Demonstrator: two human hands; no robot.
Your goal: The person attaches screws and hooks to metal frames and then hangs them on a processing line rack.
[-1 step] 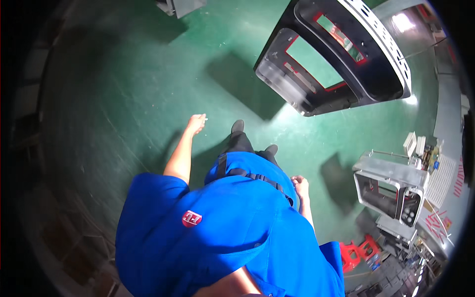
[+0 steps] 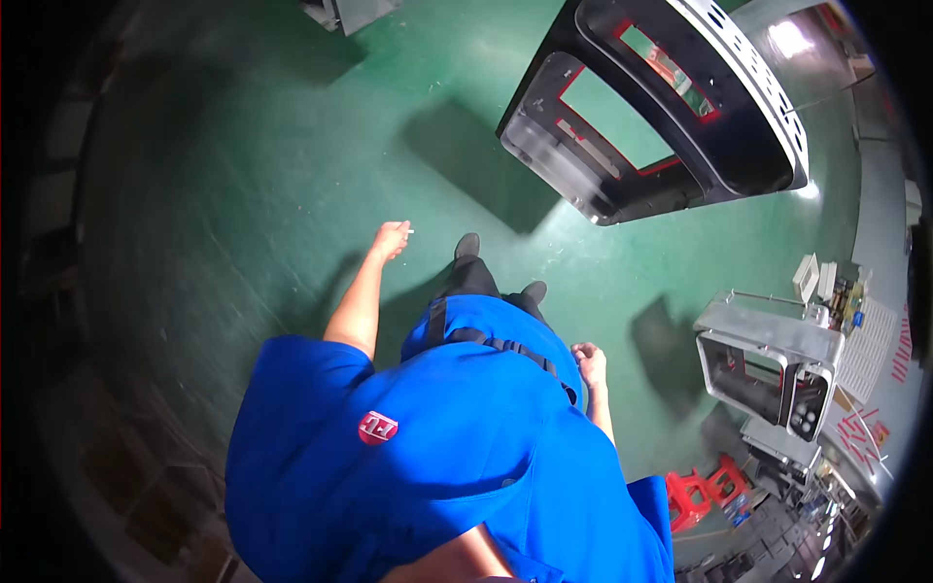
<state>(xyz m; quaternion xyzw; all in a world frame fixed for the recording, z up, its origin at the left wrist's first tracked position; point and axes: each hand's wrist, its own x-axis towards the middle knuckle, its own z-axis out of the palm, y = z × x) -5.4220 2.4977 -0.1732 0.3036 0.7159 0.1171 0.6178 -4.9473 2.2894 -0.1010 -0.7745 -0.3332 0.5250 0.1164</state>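
Note:
I stand on a green floor (image 2: 243,194) and look down over my blue shirt (image 2: 437,466). My left hand (image 2: 392,239) is stretched forward and out to the left over the floor. Its fingers are loosely closed, with a small white piece (image 2: 408,230) sticking out at the fingertips. What the piece is cannot be told. My right hand (image 2: 589,365) hangs by my right hip with its fingers curled, and nothing shows in it. My dark shoes (image 2: 467,245) point forward between the two hands.
A large black panel frame (image 2: 680,117) with red-edged openings lies ahead on the right. A grey metal appliance housing (image 2: 768,360) stands at the right, with red plastic stools (image 2: 700,491) below it. A grey object (image 2: 340,12) sits at the top edge. The left rim is dark.

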